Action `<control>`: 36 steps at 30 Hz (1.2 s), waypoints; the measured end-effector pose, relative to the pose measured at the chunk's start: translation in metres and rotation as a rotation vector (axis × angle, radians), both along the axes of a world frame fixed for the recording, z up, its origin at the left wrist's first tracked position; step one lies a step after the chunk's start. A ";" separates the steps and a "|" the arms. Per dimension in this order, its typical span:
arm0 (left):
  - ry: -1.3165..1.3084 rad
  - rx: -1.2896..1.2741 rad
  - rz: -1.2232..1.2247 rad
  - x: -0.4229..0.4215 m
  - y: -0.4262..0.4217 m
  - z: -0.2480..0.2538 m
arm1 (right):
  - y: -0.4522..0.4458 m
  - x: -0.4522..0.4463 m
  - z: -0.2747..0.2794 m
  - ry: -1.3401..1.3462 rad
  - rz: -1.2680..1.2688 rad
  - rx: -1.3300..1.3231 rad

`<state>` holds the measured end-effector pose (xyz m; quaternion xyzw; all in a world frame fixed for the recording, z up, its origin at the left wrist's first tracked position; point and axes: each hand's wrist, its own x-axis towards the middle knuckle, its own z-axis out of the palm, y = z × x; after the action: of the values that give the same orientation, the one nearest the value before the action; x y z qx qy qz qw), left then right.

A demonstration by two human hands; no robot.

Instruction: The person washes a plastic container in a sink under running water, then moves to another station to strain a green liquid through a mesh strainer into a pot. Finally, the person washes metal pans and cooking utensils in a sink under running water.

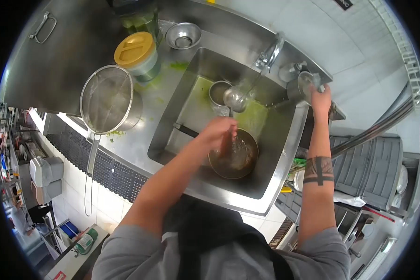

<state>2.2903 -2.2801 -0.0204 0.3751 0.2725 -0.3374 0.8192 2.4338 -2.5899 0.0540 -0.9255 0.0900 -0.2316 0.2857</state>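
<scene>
My left hand (218,132) is closed around the handle of a metal ladle (236,99), its bowl under the running tap water. Below that hand, a round frying pan (242,161) with water in it lies in the sink, its dark handle pointing left. A small metal pot (218,92) stands beside the ladle bowl. At the sink's back right corner, my right hand (320,99) is at the rim of a metal container (304,87). Its fingers are closed on something greyish that I cannot make out.
The steel sink (172,109) has green residue on its bottom. Water runs from the tap (267,58). On the left counter are a large strainer (106,99), a yellow-lidded tub (135,50), a metal bowl (183,36) and a blender jug (140,21). A grey hose (373,128) hangs at right.
</scene>
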 end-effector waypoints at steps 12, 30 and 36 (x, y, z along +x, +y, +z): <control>0.153 -0.343 0.110 0.146 -0.043 -0.026 | 0.179 0.023 -0.013 0.616 0.455 1.401; -0.178 0.075 -0.050 0.053 -0.013 -0.014 | 0.179 0.036 -0.076 0.660 0.491 -0.329; -0.350 0.152 -0.190 -0.050 0.061 0.046 | 0.157 0.072 -0.101 0.987 0.621 0.295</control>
<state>2.2403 -2.2196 0.0260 0.5128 0.1143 -0.3215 0.7878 2.5063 -2.4330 -0.0467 -0.8574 -0.0315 0.3345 0.3898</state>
